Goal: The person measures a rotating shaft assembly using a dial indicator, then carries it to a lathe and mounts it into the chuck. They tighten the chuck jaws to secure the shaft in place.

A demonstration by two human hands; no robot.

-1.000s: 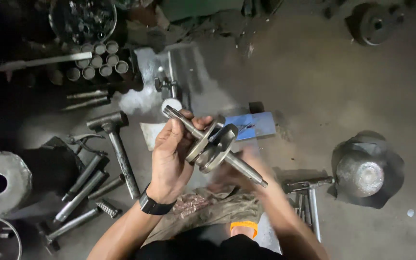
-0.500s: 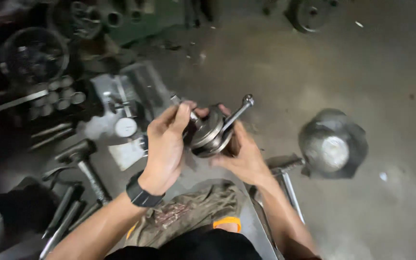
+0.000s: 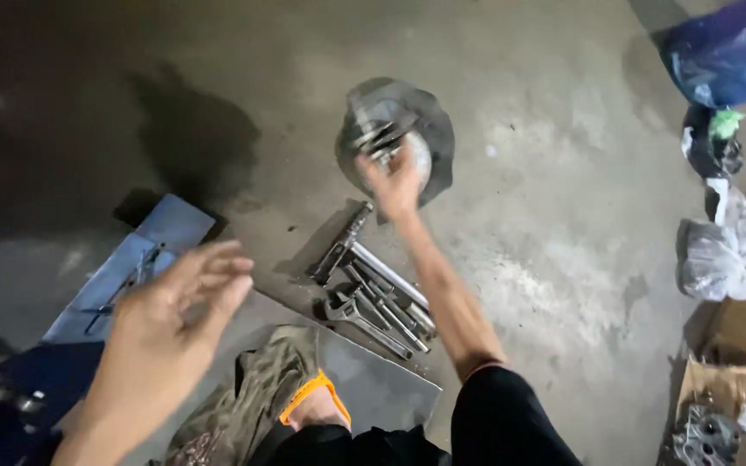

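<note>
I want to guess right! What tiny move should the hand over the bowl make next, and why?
Probably lower a little and let go. The right hand is stretched out over the dented metal bowl, holding a blurred metal part just above it, so the part seems about ready to rest inside. The left hand hangs open and empty near the wrenches.

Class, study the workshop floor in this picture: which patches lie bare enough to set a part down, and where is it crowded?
Bare concrete lies between the metal bowl and the plastic bags, and left of the bowl above the blue sheet. It is crowded at the wrench pile and around the cardboard boxes. The right hand reaches into the bowl; the left hand hovers empty.
</note>
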